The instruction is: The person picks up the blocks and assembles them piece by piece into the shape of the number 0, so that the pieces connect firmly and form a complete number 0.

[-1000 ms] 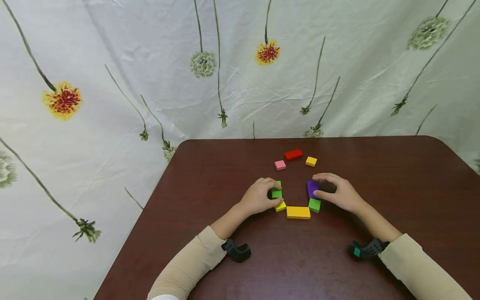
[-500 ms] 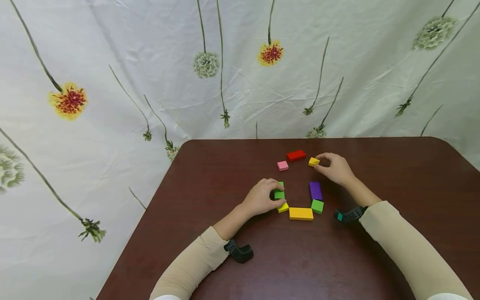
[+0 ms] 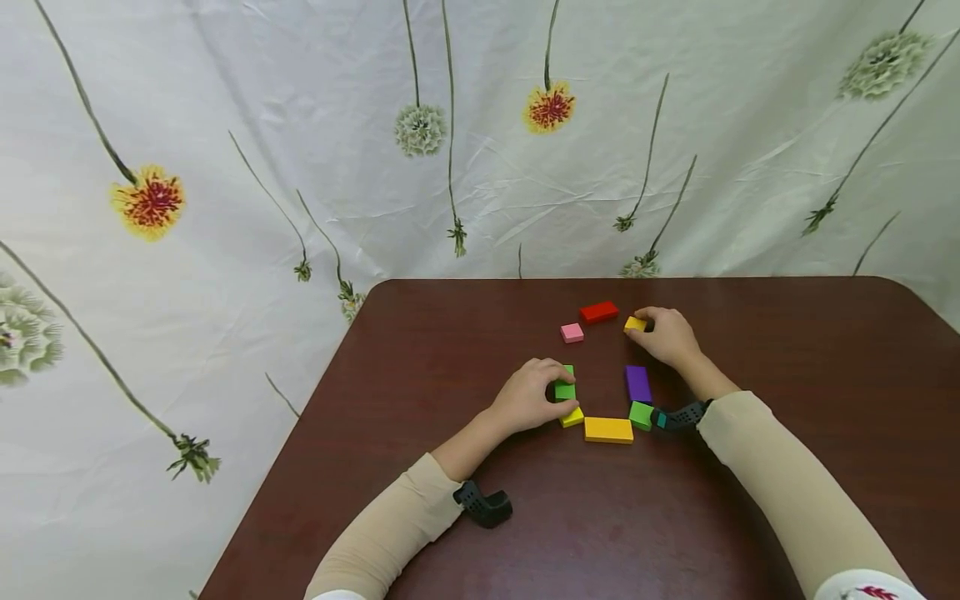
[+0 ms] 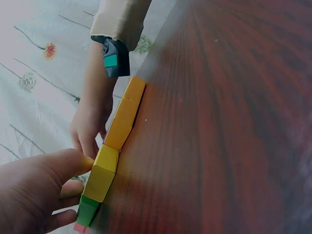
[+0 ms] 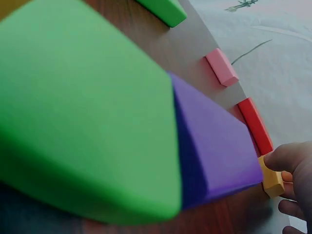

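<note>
My right hand (image 3: 667, 337) pinches a small yellow-orange block (image 3: 635, 324) between thumb and fingers on the far part of the table; the right wrist view shows the thumb on that block (image 5: 272, 179). My left hand (image 3: 529, 395) curves round a green block (image 3: 565, 390) and a yellow block (image 3: 572, 417) lying end to end. In the left wrist view its thumb touches the yellow block (image 4: 101, 176), and its fingers reach beside the green block (image 4: 87, 210). An orange rectangular block (image 3: 608, 430) adjoins the yellow one. Another green block (image 3: 641, 415) and a purple block (image 3: 638, 384) form the right side.
A pink block (image 3: 572, 333) and a red block (image 3: 599, 312) lie farther back on the dark brown table (image 3: 450, 333). Behind the table hangs a pale cloth (image 3: 337, 100) printed with flowers. Dark bands with camera mounts sit on both wrists.
My right hand has left the purple block, moved away to the far yellow-orange block and taken hold of it. My left hand stays at the green and yellow blocks. The head view has shifted slightly.
</note>
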Demonstrator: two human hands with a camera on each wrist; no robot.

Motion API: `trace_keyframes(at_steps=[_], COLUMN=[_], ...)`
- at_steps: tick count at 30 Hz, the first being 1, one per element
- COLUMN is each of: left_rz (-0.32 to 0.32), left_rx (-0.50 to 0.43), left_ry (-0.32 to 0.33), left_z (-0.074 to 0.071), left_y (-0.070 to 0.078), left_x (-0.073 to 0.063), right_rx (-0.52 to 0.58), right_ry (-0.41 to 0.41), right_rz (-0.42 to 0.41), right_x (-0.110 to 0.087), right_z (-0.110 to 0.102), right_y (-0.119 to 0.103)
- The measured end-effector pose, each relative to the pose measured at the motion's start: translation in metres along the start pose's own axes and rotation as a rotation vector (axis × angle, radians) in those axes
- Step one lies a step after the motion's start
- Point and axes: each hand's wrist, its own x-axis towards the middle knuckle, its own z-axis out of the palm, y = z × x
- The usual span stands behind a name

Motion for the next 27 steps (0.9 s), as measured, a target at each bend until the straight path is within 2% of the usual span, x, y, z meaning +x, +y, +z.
trace_keyframes(at_steps=[14,21,27], left_rz=[0.005,0.002,-0.007], left_rx=[0.003,0.007,0.005], left_ry=[-0.005,-0.006,-0.011], left_z=[0.001,0.001,0.001], left_y=[-0.003,-0.003,-0.002], left_x=[0.001,0.002,0.002], right_rx=[0.049,0.093,0.095], right_ry=[0.083,0.133,0.139], right_rz=[0.022,0.007,0.019], right_x=[-0.01,-0.021,-0.032], right_z=[0.006,0.009,0.013], right_y=[0.001,-0.009,-0.017])
